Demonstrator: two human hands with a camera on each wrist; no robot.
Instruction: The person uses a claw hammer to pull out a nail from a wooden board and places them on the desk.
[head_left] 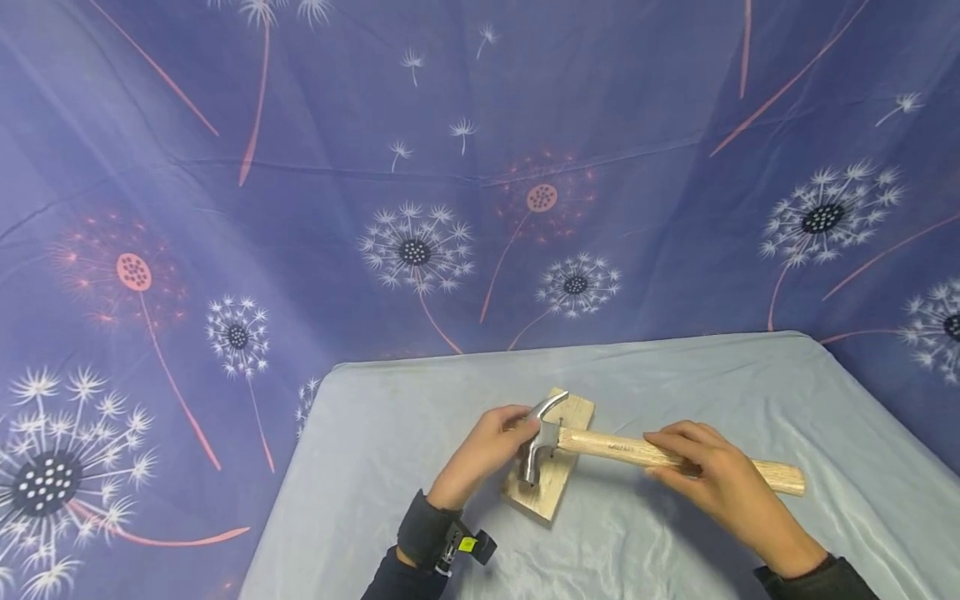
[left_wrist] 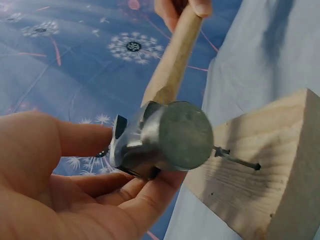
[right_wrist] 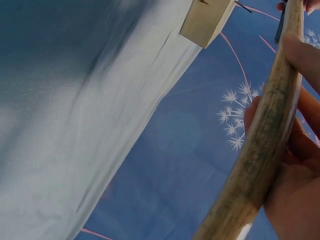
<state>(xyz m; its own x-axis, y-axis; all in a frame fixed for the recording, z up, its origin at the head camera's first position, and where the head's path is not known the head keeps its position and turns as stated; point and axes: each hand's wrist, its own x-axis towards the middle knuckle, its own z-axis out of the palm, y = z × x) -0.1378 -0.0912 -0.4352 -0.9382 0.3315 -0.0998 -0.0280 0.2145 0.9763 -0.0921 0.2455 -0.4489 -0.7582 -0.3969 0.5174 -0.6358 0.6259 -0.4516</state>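
Observation:
A claw hammer (head_left: pixel 615 446) with a shiny metal head and pale wooden handle is held sideways above a wooden block (head_left: pixel 553 486). My left hand (head_left: pixel 491 446) holds the metal head, the thumb on one side and the fingers beneath it in the left wrist view. My right hand (head_left: pixel 720 483) grips the handle towards its free end, with the fingers and thumb around the wood in the right wrist view. A thin nail (left_wrist: pixel 241 161) sticks out of the block's top, close beside the hammer's round face. The claw points away from me.
The block lies on a table covered with a pale blue cloth (head_left: pixel 390 467). Behind and at the sides hangs a purple-blue curtain (head_left: pixel 322 225) printed with dandelions. My left wrist wears a black strap (head_left: pixel 423 529) with a small device.

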